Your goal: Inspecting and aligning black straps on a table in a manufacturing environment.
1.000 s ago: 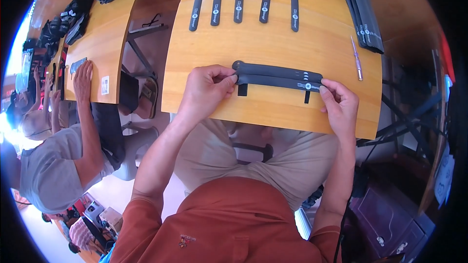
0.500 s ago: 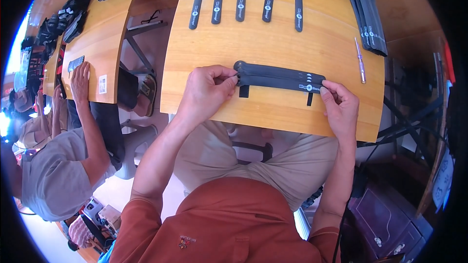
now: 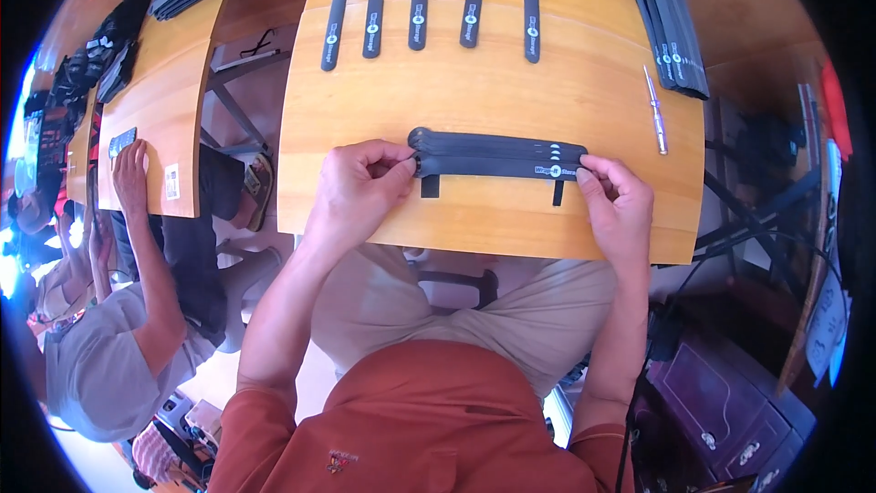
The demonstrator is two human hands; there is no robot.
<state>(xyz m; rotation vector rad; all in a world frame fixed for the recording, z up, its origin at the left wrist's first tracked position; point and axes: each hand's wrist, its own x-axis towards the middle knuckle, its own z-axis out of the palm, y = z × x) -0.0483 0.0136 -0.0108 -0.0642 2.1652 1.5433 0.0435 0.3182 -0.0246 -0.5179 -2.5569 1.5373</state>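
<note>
Black straps (image 3: 497,154), stacked, lie flat on the wooden surface (image 3: 493,100) near its front edge, long axis left to right across the person's front; 2 short black tabs hang below the stack toward the person.

Left hand (image 3: 358,192) at the left end; thumb and fingers pinched together on that end; grip clamped on the straps. Right hand (image 3: 619,204) at the right end, fingertips pressed on the end near the white mark; grip closed on the straps too. Each hand holds its own end; neither nearer the middle.

Farther back: row of 5 black straps (image 3: 420,0) lying side by side, long axes pointing away from the person; bundle of straps (image 3: 675,32) at right rear; small screwdriver (image 3: 655,111) just right of the held stack, apart from it.

Second surface (image 3: 151,119) at left; another person's hand (image 3: 130,175) rests on it.
</note>
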